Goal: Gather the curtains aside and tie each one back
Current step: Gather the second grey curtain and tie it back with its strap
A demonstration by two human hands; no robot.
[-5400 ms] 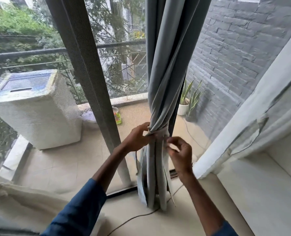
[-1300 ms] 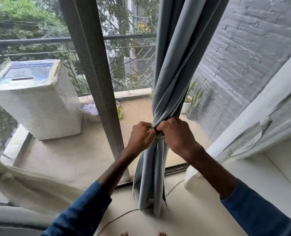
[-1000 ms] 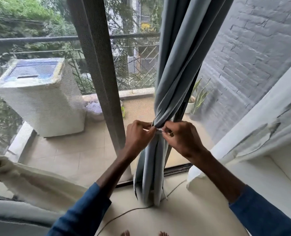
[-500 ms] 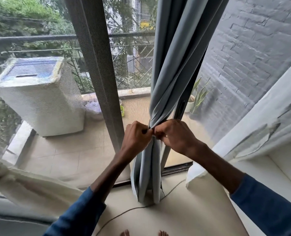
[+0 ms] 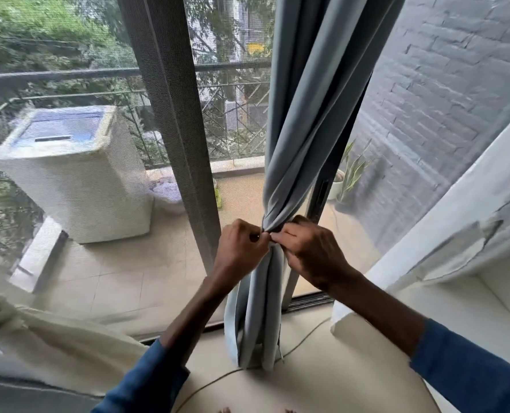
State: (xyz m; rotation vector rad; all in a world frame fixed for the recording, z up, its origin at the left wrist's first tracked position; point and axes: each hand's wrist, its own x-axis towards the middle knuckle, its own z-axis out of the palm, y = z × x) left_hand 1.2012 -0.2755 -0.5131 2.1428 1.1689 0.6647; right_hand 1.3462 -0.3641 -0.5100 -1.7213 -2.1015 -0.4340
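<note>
A grey-blue curtain hangs gathered into a narrow bundle in front of the glass door. It is cinched at a waist, and its lower part falls to the floor. My left hand and my right hand meet at that waist, fingertips pinched together on a thin tie that is mostly hidden by my fingers. A cream curtain lies bunched at the lower left, knotted near the left edge.
A dark door frame post stands left of the curtain. A thin cord runs across the floor below. A white cushioned seat sits at the right. Outside are a washing machine and a potted plant.
My hands moved from apart on the bundle to pressed together at its waist, which has drawn tighter. Over the last second they stay there with small finger movements.
</note>
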